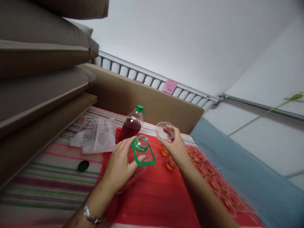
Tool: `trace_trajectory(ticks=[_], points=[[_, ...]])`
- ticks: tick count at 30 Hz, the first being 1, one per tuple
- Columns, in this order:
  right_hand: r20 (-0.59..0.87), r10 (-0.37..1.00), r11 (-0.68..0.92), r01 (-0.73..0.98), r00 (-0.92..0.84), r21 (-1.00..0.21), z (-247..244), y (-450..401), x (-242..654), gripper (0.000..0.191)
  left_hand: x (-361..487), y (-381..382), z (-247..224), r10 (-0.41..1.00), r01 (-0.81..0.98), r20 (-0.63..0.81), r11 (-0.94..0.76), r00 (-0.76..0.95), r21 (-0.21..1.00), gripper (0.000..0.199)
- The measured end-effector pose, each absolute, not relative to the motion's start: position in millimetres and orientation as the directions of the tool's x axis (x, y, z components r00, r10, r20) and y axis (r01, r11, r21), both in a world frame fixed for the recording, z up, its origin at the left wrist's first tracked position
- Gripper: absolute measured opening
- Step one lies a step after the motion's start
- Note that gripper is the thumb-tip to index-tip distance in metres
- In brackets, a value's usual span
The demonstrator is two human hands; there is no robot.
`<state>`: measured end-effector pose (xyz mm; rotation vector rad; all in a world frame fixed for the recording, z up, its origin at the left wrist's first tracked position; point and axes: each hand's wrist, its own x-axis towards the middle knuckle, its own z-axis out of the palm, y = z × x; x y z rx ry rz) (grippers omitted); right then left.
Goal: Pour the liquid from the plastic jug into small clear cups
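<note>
My left hand (123, 161) is closed around the neck of a clear plastic bottle (142, 143), which has no cap on and carries a green handle ring (146, 163). In my right hand (174, 147) is a clear plastic cup (164, 131), raised to the right of the bottle mouth. Behind the left hand stands a second bottle (131, 126) with dark red liquid and a green cap. A loose dark green cap (83, 165) lies on the striped cloth to the left. Below the cup, small cups with yellow-orange contents (170, 164) rest on a red sheet (152, 199).
Several clear cups (213, 183) stand in rows along the right side of the red sheet. A crumpled printed plastic bag (97, 134) lies at the left. Stacked cushions (45, 72) rise on the left, and a tan board (147, 101) fronts a radiator (131, 74) at the back.
</note>
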<state>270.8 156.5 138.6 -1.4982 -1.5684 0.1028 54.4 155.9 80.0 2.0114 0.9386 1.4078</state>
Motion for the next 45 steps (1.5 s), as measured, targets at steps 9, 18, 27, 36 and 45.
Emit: trace_trajectory(ticks=[9, 18, 27, 36, 45], points=[[0.251, 0.763, 0.065, 0.315, 0.596, -0.947, -15, 193, 321, 0.071, 55, 159, 74, 0.767, 0.271, 0.596, -0.642, 0.24, 0.717, 0.049], [0.209, 0.76, 0.074, 0.238, 0.615, -0.968, -48, 205, 313, 0.077, 57, 158, 76, 0.767, 0.292, 0.598, -0.641, 0.23, 0.71, 0.048], [0.116, 0.496, 0.0, 0.133, 0.86, -0.991, -81, 140, 372, 0.069, 59, 158, 76, 0.757, 0.315, 0.613, -0.653, 0.227, 0.689, 0.049], [0.132, 0.324, -0.208, 0.206, 0.937, -0.956, -84, 166, 415, 0.058, 60, 156, 73, 0.751, 0.365, 0.632, -0.652, 0.191, 0.664, 0.049], [0.183, 0.313, -0.309, 0.283, 0.932, -0.908, -83, 167, 411, 0.059, 61, 157, 74, 0.744, 0.359, 0.635, -0.662, 0.207, 0.658, 0.05]])
